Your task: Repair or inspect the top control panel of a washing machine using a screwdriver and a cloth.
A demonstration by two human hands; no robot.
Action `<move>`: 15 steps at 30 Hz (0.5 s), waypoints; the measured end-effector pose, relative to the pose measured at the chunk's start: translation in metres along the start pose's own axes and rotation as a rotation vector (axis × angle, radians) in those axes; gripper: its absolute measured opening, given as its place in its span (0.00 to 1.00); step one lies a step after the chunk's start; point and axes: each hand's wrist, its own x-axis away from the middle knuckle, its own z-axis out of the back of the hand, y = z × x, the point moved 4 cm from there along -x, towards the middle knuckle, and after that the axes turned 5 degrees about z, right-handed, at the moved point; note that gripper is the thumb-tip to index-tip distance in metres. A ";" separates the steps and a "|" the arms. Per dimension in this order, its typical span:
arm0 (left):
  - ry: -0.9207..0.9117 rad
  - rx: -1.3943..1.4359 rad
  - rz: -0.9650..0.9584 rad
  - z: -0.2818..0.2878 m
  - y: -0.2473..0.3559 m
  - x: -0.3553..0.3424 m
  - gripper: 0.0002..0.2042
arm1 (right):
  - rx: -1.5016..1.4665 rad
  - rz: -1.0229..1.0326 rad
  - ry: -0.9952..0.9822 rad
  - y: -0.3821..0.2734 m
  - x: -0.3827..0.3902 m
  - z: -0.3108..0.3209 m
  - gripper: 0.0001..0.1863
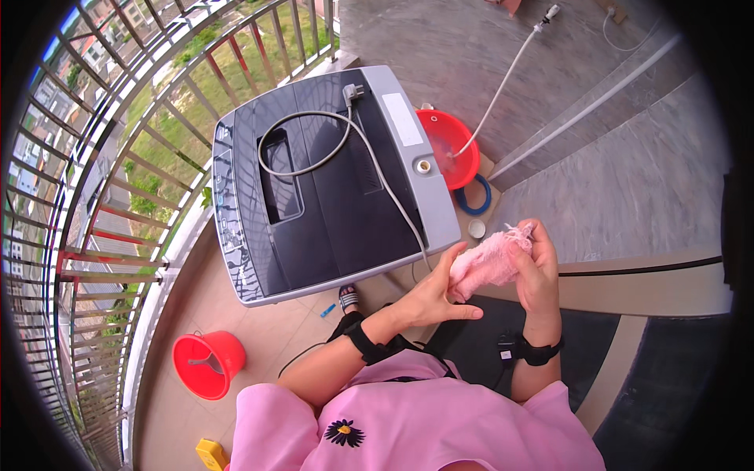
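Observation:
A crumpled pink cloth [488, 265], perhaps a small towel, is bunched up between my two hands in front of my chest. My right hand [537, 271] grips its right end, with the thumb pressed on top and the fingers curled behind. At the cloth's left end, my left hand [430, 297] cups it loosely, fingers along the far side and the thumb stretched out below. Just beyond my hands stands a washing machine [338, 251] with a dark lid. A grey power cord [314, 114] with its plug lies coiled on that lid.
Behind the machine, a red basin [463, 129] has a white hose hanging into it, beside a blue ring [473, 210]. A red bucket [229, 355] with a grey-handled object inside stands on the tiles at left. Metal railing [141, 157] curves along the left; a grey wall [613, 188] bounds the right.

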 end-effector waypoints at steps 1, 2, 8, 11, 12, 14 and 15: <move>0.058 -0.135 -0.013 0.000 -0.007 -0.001 0.39 | -0.062 0.092 0.083 -0.005 -0.005 0.001 0.12; 0.058 -0.135 -0.021 0.002 -0.015 -0.004 0.39 | -0.099 0.115 0.190 -0.015 -0.007 -0.003 0.12; -0.062 0.151 0.052 0.026 -0.008 0.001 0.31 | 0.034 0.095 0.043 -0.011 -0.063 -0.015 0.15; 0.019 0.123 -0.109 0.045 0.001 0.004 0.36 | 0.156 0.103 -0.034 -0.001 -0.095 -0.032 0.16; -0.067 0.207 -0.045 0.047 -0.001 0.003 0.38 | 0.237 0.099 -0.072 0.002 -0.105 -0.038 0.16; -0.019 0.191 -0.064 0.058 -0.006 -0.006 0.36 | 0.572 0.177 -0.074 0.009 -0.130 -0.049 0.16; 0.032 0.174 -0.083 0.064 -0.011 -0.011 0.34 | 0.904 0.255 -0.081 0.014 -0.137 -0.057 0.17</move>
